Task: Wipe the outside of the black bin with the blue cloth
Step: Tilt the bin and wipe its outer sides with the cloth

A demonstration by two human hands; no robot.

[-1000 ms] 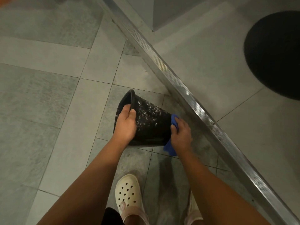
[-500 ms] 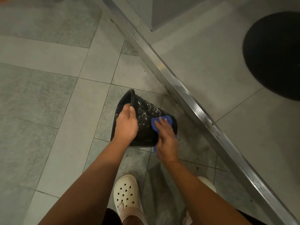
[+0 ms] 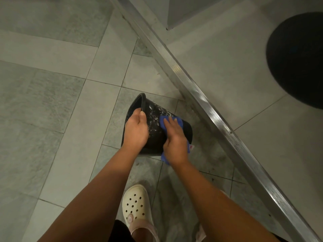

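Bin (image 3: pixel 155 124) is tipped sideways over the grey floor tiles (image 3: pixel 70 137) near the metal strip (image 3: pixel 218 119), left hand (image 3: pixel 136 131) gripping its rim, right hand (image 3: pixel 175 144) pressing the blue cloth (image 3: pixel 162 123) flat-fingered against its white-speckled outer wall.

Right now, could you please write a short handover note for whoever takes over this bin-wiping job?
Left hand: grips the rim of the black bin and holds it tilted on the tiled floor.
Right hand: fingers flat, presses the blue cloth against the bin's outer wall, about halfway along it.
Done: the wall near the base looks dark and free of marks.
Left: white specks show between the rim and the cloth, so wipe there. The underside is hidden, so turn the bin and check it.
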